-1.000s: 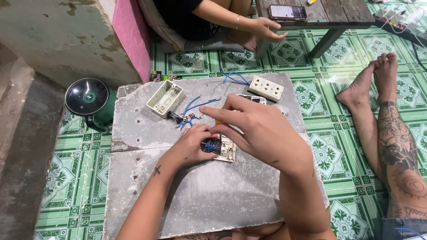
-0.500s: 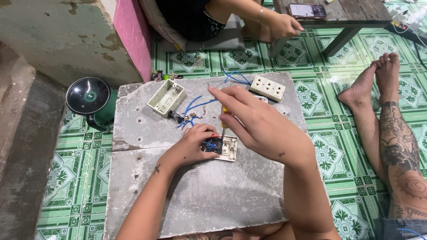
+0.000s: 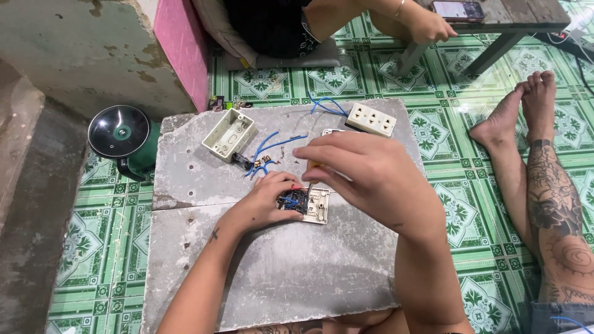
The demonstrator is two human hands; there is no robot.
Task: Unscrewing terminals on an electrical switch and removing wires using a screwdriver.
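Left hand [image 3: 266,204] is clamped on the switch plate [image 3: 307,205], pinning it back-side up on the concrete slab worktop [image 3: 278,272], roughly mid-slab. Right hand [image 3: 365,176] is closed around a small screwdriver [image 3: 311,179]; I only see a bit of yellow handle and the shaft, with the tip down in the wired terminals.

Risks as I read them:
- Left fingertips [image 3: 291,185] sit just beside the tip. If the driver cams out of the screw, it goes straight into them.
- The plate is held by finger pressure only. Torque on the screw could spin it or skid it over the rough slab.
- Blue wires [image 3: 272,148] lie loose near the plate. A snagged one could pull out of its terminal. I can't tell whether any strand is fully seated.
- Small loose parts [image 3: 247,164] lie close to the left wrist; a nudge sends them off the slab onto the tiled floor [image 3: 458,204].
- Open box [image 3: 229,135] and socket [image 3: 371,119] are well clear at the far edge, so no worry there.
- Another person's feet [image 3: 526,105] rest near the right edge; a bump would jog the slab.
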